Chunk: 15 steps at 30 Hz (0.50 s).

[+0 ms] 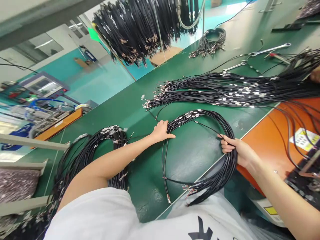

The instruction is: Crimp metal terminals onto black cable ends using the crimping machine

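Observation:
In the middle of the head view, a bundle of thin black cables [212, 117] curves in a large loop over the table's front edge. My right hand [233, 149] is wrapped round its right side, with a single cable running from near those fingers toward the upper left. At the loop's upper left, my left hand [161, 131] has its fingers round the bundle's end, its thumb stretched out. White labels dot the top of the loop. Its lower ends hang loose near my shirt, with bare tips showing. A couple of cables droop below my left hand.
Long straight black cables [212, 90] lie behind the loop on the green table [147, 200]. Another coiled pile [100, 143] sits left, beneath my left arm. Two wrenches [271, 49] and a small coil [212, 41] lie farther back. Cables hang from a rack [140, 30]. Part of another hand [315, 75] shows far right.

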Each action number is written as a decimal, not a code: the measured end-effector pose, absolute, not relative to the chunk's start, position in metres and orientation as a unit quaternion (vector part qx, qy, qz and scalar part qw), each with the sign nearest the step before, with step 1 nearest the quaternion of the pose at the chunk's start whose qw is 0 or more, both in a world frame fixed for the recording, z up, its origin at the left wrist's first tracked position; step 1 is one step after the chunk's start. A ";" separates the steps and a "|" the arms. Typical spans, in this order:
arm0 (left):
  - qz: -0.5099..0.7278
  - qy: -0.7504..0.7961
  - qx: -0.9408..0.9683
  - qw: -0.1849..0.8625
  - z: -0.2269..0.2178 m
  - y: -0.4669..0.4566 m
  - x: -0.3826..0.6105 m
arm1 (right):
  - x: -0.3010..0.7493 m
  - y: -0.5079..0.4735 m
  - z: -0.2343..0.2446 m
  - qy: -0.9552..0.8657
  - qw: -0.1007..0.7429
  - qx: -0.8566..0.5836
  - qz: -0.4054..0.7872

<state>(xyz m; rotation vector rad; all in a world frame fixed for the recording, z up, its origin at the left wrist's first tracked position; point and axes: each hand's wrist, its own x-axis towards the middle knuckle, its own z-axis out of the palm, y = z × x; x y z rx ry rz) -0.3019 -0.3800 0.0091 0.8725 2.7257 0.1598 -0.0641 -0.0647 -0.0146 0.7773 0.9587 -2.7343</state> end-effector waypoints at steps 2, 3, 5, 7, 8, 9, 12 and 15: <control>0.057 0.941 0.301 0.147 0.007 -0.376 -0.302 | -0.063 -0.066 -0.013 0.313 0.066 0.258 -0.912; 0.056 0.939 0.301 0.155 0.008 -0.375 -0.303 | -0.063 -0.066 -0.013 0.310 0.063 0.258 -0.913; 0.055 0.936 0.303 0.170 0.014 -0.371 -0.307 | -0.061 -0.065 -0.012 0.305 0.058 0.259 -0.915; 0.062 0.931 0.310 0.182 0.024 -0.367 -0.311 | -0.058 -0.060 -0.010 0.303 0.059 0.258 -0.916; 0.070 0.928 0.314 0.188 0.031 -0.364 -0.313 | -0.058 -0.056 -0.007 0.303 0.062 0.256 -0.916; 0.081 0.925 0.317 0.194 0.039 -0.361 -0.316 | -0.057 -0.051 -0.003 0.304 0.066 0.253 -0.916; 0.122 0.913 0.328 0.210 0.069 -0.352 -0.331 | -0.061 -0.032 0.017 0.318 0.075 0.235 -0.915; 0.159 0.897 0.340 0.235 0.096 -0.341 -0.356 | -0.074 -0.014 0.045 0.351 0.069 0.214 -0.909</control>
